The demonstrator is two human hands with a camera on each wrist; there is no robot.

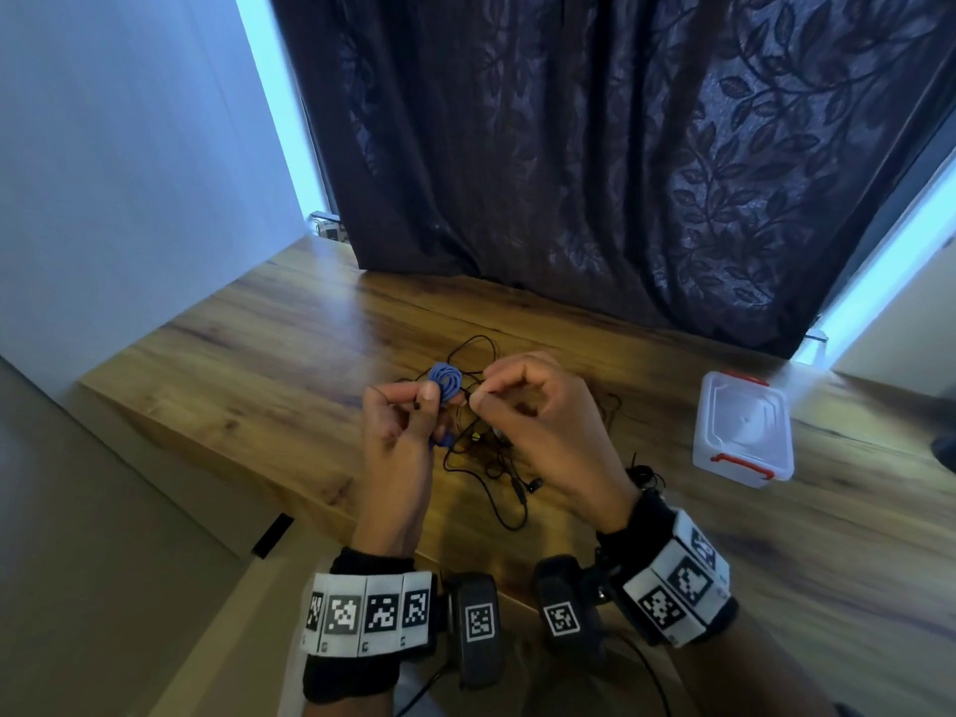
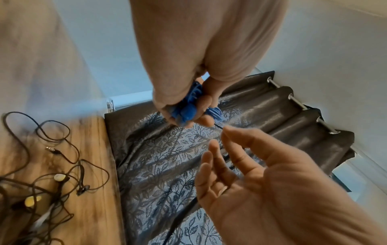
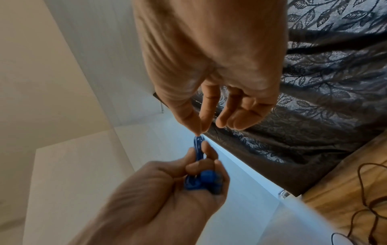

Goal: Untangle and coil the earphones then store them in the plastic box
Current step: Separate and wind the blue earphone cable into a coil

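Observation:
My left hand [image 1: 420,402] grips a coiled blue earphone cable [image 1: 445,382] just above the wooden table [image 1: 258,333]. The left wrist view has that hand [image 2: 188,114] wrapped round the blue coil [image 2: 213,112] and its earbuds. My right hand [image 1: 478,398] pinches a thin cable end between thumb and forefinger, right beside the coil. Seen from the right wrist, this pinch [image 3: 199,131] meets the top of the blue coil [image 3: 198,142]. A tangle of black earphones [image 1: 491,452] lies on the table under both hands. The clear plastic box [image 1: 743,429] stands at the right, lid on.
A dark leaf-patterned curtain [image 1: 595,147] hangs behind the table's far edge. The table's left edge [image 1: 155,421] drops off near my left hand. The black tangle [image 2: 41,182] carries a jack plug and pale earbuds. Bare wood lies between the tangle and the box.

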